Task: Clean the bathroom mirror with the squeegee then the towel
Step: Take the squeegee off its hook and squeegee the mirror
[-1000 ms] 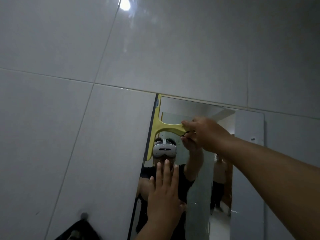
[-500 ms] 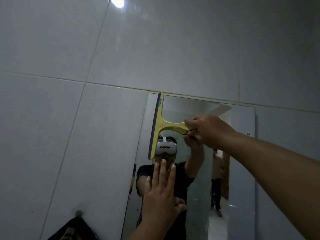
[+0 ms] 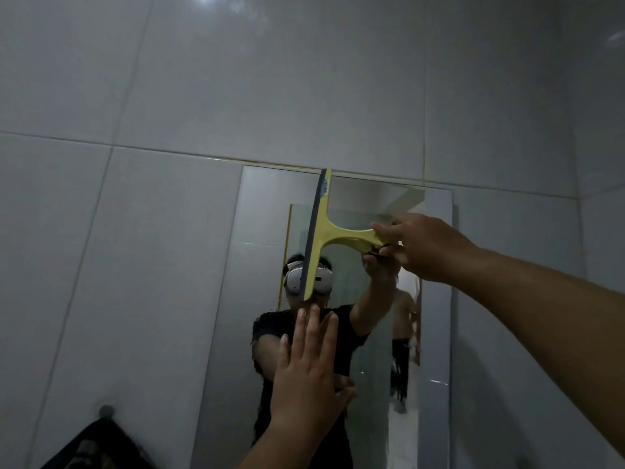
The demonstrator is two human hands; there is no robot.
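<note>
A tall frameless mirror (image 3: 434,299) hangs on the grey tiled wall. My right hand (image 3: 419,245) grips the handle of a yellow squeegee (image 3: 321,238), whose dark blade stands upright against the glass near the mirror's top edge, about a third of the way in from its left side. Lower down, my left hand (image 3: 311,367) lies flat on the glass with its fingers spread, holding nothing. A dark cloth (image 3: 98,445) that may be the towel hangs from a wall hook at the bottom left.
Large grey wall tiles (image 3: 304,79) surround the mirror. A round hook (image 3: 106,411) sticks out of the wall left of the mirror. The glass reflects a person wearing a headset and a doorway behind.
The squeegee has slid to the right, from the mirror's left edge toward its middle, with my right hand still on the handle. My left hand stays flat on the glass.
</note>
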